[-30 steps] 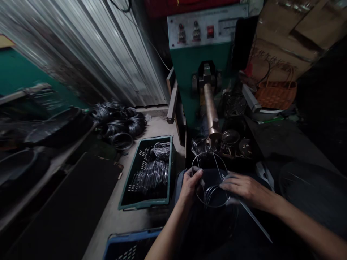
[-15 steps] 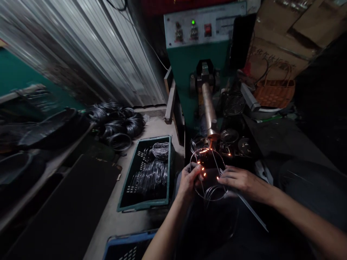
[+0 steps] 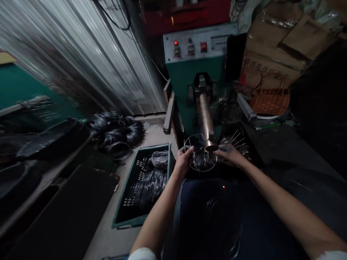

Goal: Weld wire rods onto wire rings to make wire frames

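Observation:
My left hand (image 3: 185,159) is closed on the left side of a thin metal wire ring (image 3: 202,170). The ring is under and in front of the copper-coloured arm (image 3: 206,115) of a green welding machine (image 3: 179,72), close to the arm's tip (image 3: 211,145). Right of that tip, my right hand (image 3: 230,155) is closed on several thin metal rods (image 3: 235,139), whose ends fan out beyond the fingers. Its fingertips reach the tip's edge; whether they also touch the ring is hidden. A small glowing spark (image 3: 223,186) shows over the dark cloth on my lap.
A green crate (image 3: 116,216) with many wire pieces stands on the floor at the left. Behind it lie coils of dark wire (image 3: 119,131). A wicker basket (image 3: 271,102) and cardboard boxes (image 3: 271,54) are at the right. The machine's panel (image 3: 214,45) shows a red light.
Both hands have moved forward to the machine's tip, carrying the ring and rods. The shower of sparks is gone but for one. The green panel light is off and a red one is lit.

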The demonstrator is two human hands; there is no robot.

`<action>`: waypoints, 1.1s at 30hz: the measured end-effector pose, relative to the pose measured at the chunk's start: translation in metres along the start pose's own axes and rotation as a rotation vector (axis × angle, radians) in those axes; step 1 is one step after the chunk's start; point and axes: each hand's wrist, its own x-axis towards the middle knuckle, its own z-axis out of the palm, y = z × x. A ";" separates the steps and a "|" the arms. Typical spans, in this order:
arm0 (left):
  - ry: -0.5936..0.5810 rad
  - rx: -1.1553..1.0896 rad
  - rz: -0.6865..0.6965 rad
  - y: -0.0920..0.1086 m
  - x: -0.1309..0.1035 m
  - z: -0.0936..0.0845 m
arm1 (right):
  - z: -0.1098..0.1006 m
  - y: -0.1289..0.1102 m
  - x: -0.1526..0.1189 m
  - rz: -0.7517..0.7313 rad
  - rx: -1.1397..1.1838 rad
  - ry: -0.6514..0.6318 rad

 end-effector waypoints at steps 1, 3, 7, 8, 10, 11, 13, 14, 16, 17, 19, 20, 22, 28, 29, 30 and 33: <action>0.004 0.000 0.012 0.001 0.006 0.000 | 0.004 0.001 0.008 0.010 0.016 -0.024; 0.013 -0.003 0.029 0.002 0.014 -0.002 | 0.012 0.002 0.018 0.035 0.059 -0.048; 0.008 -0.010 0.044 0.003 0.027 -0.007 | 0.018 -0.001 0.028 0.055 0.113 -0.036; 0.006 -0.013 0.050 0.004 0.030 -0.007 | 0.018 -0.002 0.030 0.055 0.120 -0.036; 0.003 -0.019 0.060 0.006 0.033 -0.008 | 0.018 -0.006 0.035 0.052 0.127 -0.037; 0.005 -0.021 0.064 0.007 0.034 -0.009 | 0.018 -0.008 0.037 0.051 0.126 -0.037; 0.009 -0.016 0.059 0.007 0.035 -0.009 | 0.019 -0.014 0.039 0.052 0.119 -0.036; 0.011 -0.009 0.055 0.007 0.035 -0.009 | 0.020 -0.018 0.039 0.053 0.114 -0.034; 0.018 0.005 0.053 0.007 0.035 -0.010 | 0.020 -0.026 0.035 0.056 0.108 -0.034; 0.023 0.007 0.056 0.007 0.034 -0.011 | 0.018 -0.030 0.030 0.057 0.108 -0.035; 0.035 0.007 0.072 0.008 0.028 -0.014 | 0.012 -0.037 0.013 0.059 0.112 -0.039; 0.038 0.011 0.080 0.009 0.024 -0.017 | 0.008 -0.038 0.001 0.065 0.121 -0.041; 0.025 0.034 0.095 0.014 0.012 -0.023 | -0.002 -0.036 -0.029 0.094 0.150 -0.038; -0.070 0.209 0.057 0.025 -0.007 -0.037 | -0.021 0.018 -0.134 0.336 0.167 0.067; -0.090 0.268 0.041 0.026 -0.005 -0.038 | -0.021 0.029 -0.147 0.366 0.167 0.097; -0.107 0.348 0.032 0.027 -0.002 -0.039 | -0.020 0.039 -0.159 0.390 0.166 0.120; -0.079 0.617 0.033 0.033 0.006 -0.044 | -0.013 0.059 -0.183 0.420 0.157 0.181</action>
